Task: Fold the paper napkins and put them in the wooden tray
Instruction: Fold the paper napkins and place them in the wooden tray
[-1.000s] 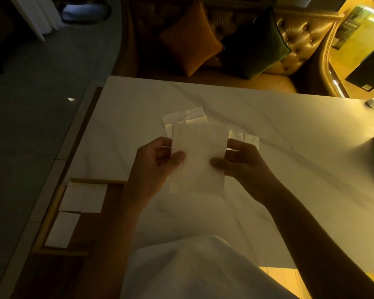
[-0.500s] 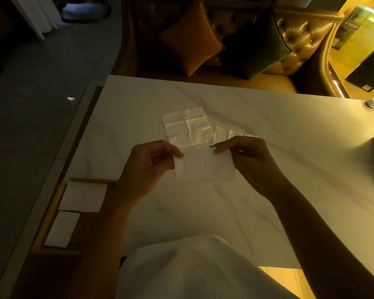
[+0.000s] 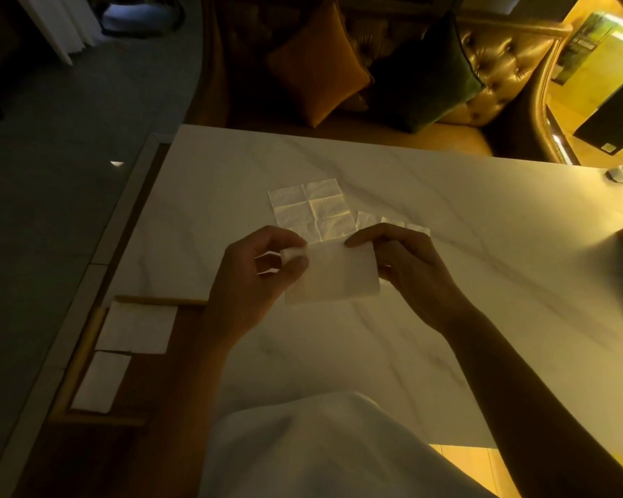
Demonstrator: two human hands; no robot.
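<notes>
I hold a white paper napkin [image 3: 333, 274], folded to a wide rectangle, just above the marble table [image 3: 482, 282]. My left hand [image 3: 252, 278] pinches its left edge between thumb and fingers. My right hand [image 3: 407, 271] pinches its upper right edge. Behind them an unfolded creased napkin [image 3: 312, 210] lies flat, and a second napkin [image 3: 392, 222] peeks out behind my right hand. The wooden tray [image 3: 87, 339] sits at the table's near left with two folded napkins [image 3: 137, 327] in it.
A leather sofa [image 3: 482, 84] with an orange cushion [image 3: 317, 73] and a dark green cushion [image 3: 425, 77] stands behind the table. A small round object [image 3: 619, 173] sits at the far right edge. My white clothing [image 3: 321, 451] covers the near edge.
The tall napkin has been folded down into a shorter, wider rectangle and lowered. Both hands shifted their grip to its sides. The flat napkin behind is now uncovered.
</notes>
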